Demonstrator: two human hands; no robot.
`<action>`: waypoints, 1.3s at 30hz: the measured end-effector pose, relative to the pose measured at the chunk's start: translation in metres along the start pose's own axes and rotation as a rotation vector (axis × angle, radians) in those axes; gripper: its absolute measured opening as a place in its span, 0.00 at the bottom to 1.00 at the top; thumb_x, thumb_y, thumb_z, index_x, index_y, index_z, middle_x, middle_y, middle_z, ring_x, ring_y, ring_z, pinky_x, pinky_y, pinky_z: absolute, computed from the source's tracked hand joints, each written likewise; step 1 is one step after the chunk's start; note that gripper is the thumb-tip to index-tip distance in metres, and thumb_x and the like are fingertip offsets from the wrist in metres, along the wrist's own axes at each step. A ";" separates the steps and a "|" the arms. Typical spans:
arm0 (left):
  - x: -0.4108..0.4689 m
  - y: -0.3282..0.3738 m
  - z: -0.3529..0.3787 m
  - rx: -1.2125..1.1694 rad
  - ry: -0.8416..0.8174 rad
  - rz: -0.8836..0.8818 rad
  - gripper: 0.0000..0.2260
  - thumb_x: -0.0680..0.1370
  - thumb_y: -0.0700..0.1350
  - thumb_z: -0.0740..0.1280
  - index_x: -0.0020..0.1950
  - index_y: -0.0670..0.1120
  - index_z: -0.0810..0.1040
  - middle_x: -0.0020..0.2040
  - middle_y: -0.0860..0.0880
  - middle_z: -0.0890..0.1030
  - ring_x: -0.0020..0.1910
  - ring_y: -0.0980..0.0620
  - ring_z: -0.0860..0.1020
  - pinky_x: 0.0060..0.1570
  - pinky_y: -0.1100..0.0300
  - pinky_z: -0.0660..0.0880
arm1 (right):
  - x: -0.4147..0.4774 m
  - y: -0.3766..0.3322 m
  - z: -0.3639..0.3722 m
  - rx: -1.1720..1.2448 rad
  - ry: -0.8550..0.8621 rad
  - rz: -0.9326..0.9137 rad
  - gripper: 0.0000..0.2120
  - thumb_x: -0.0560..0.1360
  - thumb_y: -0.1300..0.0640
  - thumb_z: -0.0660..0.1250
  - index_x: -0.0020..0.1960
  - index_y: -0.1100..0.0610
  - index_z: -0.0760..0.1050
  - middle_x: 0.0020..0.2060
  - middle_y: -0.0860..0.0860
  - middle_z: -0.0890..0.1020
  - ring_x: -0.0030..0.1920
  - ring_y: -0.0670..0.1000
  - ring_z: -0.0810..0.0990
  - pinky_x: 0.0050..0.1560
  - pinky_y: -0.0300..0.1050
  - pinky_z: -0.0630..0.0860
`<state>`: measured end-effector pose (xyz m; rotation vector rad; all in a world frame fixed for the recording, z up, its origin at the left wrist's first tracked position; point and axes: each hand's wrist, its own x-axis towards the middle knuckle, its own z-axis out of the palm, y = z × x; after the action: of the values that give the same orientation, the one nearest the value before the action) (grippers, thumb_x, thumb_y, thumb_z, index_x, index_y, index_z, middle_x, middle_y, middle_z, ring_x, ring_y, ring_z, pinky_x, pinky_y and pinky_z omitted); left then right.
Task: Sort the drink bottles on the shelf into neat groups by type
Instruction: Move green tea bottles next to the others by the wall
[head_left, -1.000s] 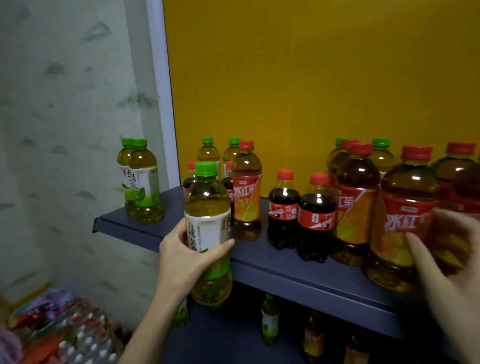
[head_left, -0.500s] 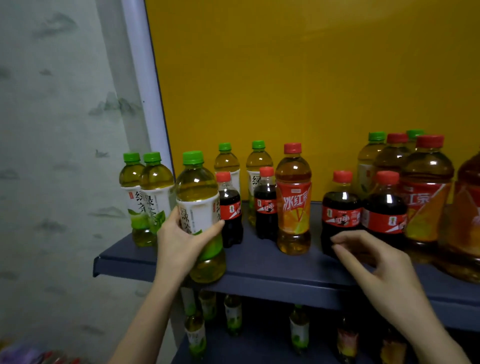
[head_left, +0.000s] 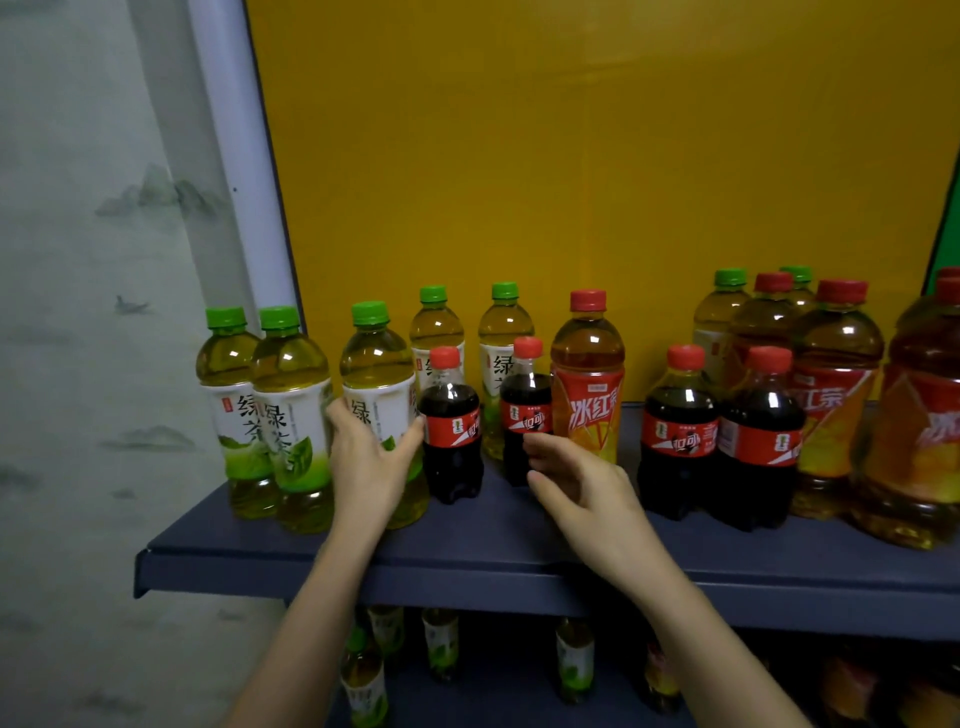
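My left hand (head_left: 370, 465) grips a green-capped green tea bottle (head_left: 378, 374) that stands on the dark blue shelf (head_left: 467, 551), just right of two more green tea bottles (head_left: 270, 410) at the shelf's left end. My right hand (head_left: 582, 483) is open, its fingers spread beside a small cola bottle (head_left: 525, 405) without closing on it. Another small cola bottle (head_left: 451, 431) stands between my hands. An iced red tea bottle (head_left: 588, 374) stands behind my right hand. Two green tea bottles (head_left: 470, 332) stand at the back.
Two more cola bottles (head_left: 722, 436) and several large iced red tea bottles (head_left: 841, 395) fill the shelf's right side, with green tea bottles (head_left: 727, 312) behind them. A yellow panel backs the shelf. A lower shelf holds more bottles (head_left: 441, 644). A patterned wall is on the left.
My left hand has set the green tea bottle down on the shelf beside the left pair. My right hand has moved left from the right-hand bottles to the small cola bottle.
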<state>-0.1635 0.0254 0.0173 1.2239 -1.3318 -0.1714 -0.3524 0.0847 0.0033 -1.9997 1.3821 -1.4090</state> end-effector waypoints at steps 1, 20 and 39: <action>0.002 -0.002 0.002 0.015 0.000 -0.002 0.26 0.72 0.43 0.72 0.60 0.35 0.62 0.59 0.39 0.73 0.55 0.46 0.73 0.48 0.60 0.68 | 0.002 0.001 0.005 -0.002 -0.018 0.019 0.20 0.76 0.59 0.63 0.68 0.52 0.69 0.63 0.47 0.75 0.62 0.42 0.73 0.63 0.37 0.71; -0.041 -0.006 0.026 0.185 -0.116 0.382 0.27 0.76 0.43 0.66 0.71 0.40 0.62 0.69 0.42 0.67 0.69 0.50 0.64 0.66 0.66 0.58 | 0.025 0.017 0.038 -0.095 0.070 0.114 0.34 0.79 0.59 0.58 0.76 0.59 0.39 0.76 0.52 0.47 0.76 0.47 0.46 0.70 0.34 0.45; -0.032 -0.004 0.057 -0.022 -0.249 0.078 0.37 0.73 0.46 0.70 0.74 0.40 0.51 0.71 0.42 0.64 0.70 0.47 0.64 0.68 0.51 0.65 | 0.054 0.021 0.062 -0.183 0.255 0.273 0.36 0.75 0.58 0.66 0.74 0.61 0.48 0.68 0.60 0.66 0.69 0.59 0.65 0.67 0.52 0.65</action>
<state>-0.2162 0.0141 -0.0189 1.1569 -1.5860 -0.2898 -0.3084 0.0143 -0.0109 -1.6918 1.8757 -1.4932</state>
